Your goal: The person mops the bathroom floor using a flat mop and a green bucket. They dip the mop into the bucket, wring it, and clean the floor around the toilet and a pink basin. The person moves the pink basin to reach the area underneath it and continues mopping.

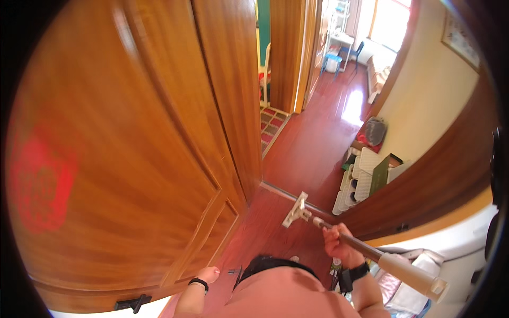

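Observation:
My right hand (pixel 339 245), a dark watch on its wrist, is closed round the shaft of a pole tool (pixel 366 248). The pole has a pale T-shaped head (pixel 296 210) at its far end and a thick white grip at its near end. It is held slantwise above the floor, with the head over the doorway strip; whether the head touches the floor I cannot tell. At lower left my left hand (pixel 210 274), with a black wristband, is curled in beside the wooden door (pixel 143 159). Nothing shows in it.
A dark door handle (pixel 137 303) juts out at lower left. Beyond the threshold strip (pixel 275 192) a reddish floor (pixel 307 148) runs to a bright room with a blue stool (pixel 331 59). Along the right wall stand a white slotted rack (pixel 360 177) and a grey bag (pixel 375 131).

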A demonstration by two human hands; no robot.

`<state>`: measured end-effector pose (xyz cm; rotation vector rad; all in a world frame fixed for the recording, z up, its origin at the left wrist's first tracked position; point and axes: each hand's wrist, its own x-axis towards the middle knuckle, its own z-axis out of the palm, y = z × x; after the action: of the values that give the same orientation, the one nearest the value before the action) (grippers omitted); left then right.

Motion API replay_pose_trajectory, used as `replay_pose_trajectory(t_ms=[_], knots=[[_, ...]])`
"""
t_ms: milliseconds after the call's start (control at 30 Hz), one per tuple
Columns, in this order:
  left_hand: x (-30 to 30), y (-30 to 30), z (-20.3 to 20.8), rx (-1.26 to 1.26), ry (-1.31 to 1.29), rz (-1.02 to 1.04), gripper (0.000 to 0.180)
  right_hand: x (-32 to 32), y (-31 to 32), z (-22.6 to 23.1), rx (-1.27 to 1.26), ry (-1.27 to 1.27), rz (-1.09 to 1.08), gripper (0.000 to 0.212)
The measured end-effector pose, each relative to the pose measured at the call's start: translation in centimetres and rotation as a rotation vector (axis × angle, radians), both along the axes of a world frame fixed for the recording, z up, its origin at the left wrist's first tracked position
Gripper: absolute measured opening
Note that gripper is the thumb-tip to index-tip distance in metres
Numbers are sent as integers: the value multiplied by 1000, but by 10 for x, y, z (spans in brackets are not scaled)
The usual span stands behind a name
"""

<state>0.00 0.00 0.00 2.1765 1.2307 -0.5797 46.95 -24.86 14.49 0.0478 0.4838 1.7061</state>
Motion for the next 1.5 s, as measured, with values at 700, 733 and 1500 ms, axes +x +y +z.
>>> replay_pose_trajectory(t_ms=[700,733,1500], knots=[[473,360,-126,-121,-89,166,25,550,628,25,-270,-194,257,12],[503,372,-125,-128,-56,268,26,569,673,11,-268,-202,291,11],[853,1180,2,-40,-280,617,27,781,1545,51,-282,-190,799,9]])
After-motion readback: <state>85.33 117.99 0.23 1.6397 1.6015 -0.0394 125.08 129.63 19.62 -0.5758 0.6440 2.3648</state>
